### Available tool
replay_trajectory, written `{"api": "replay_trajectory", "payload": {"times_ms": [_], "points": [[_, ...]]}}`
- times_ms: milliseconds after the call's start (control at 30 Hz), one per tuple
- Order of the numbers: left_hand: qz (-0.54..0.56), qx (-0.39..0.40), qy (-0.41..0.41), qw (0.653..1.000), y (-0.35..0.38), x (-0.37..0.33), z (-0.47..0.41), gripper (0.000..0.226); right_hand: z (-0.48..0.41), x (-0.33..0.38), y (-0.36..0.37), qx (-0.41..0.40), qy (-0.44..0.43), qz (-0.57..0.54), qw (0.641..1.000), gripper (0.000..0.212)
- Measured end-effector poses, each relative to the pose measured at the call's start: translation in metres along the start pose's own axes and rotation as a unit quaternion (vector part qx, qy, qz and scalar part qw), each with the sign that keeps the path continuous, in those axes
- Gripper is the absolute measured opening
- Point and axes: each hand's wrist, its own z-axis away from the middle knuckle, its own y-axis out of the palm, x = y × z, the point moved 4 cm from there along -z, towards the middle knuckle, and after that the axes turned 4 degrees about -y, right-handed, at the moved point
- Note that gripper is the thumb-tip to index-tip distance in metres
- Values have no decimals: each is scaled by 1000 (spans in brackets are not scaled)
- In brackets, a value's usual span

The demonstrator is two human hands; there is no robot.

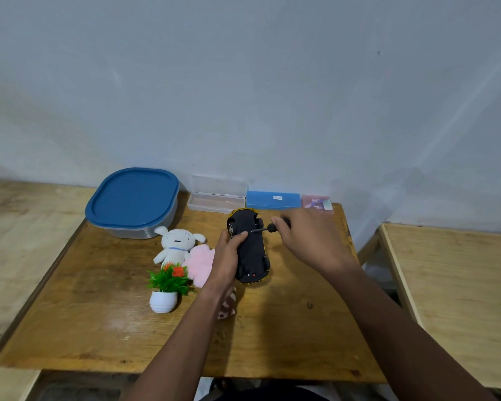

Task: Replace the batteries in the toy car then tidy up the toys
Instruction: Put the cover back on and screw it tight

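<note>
This looks like a room in a home. A small brown wooden table (287,328) stands against a plain pale painted wall (243,82). There are toys here: a white stuffed dog (176,244), a fluffy pink toy (200,264) and a black and yellow toy car (250,247). A little green plastic plant in a white pot (165,287) sits beside them. A big plastic tub with a blue lid (132,198) and a small clear box (216,202), blue box (272,200) and pink box (317,203) line the wall. A lighter wooden table (460,285) stands at the right.
</note>
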Motion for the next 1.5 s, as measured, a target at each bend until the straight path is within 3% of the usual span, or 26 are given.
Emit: {"api": "replay_trajectory", "payload": {"times_ms": [100,267,567,733,900,1033,1200,1267,1367,1500], "points": [[-3,-1,4,1000,-2,0,1,20,2,5,-4,25,-48,13,998,18],[-11,-4,4,1000,-5,2,2,15,-2,6,-6,60,-70,33,995,11],[-22,5,11,1000,-5,2,7,16,-14,11,-6,57,-60,139,987,55],[-17,13,5,1000,-5,0,8,31,-21,10,-8,98,-79,64,990,22],[-7,11,-1,1000,-6,0,6,27,-27,13,-11,96,-90,57,990,17],[-14,17,6,1000,-5,-3,4,21,-32,17,-16,55,-94,135,985,33],[-38,16,5,999,-5,-3,0,24,-33,15,-10,87,-60,193,975,50],[-46,16,3,999,-5,-1,0,24,-33,13,-10,97,-59,167,979,46],[-38,15,-1,999,-5,0,0,25,-32,9,-11,142,-59,73,985,19],[-30,11,-5,999,-4,0,-5,26,-38,7,-11,140,-85,16,986,18]]}}
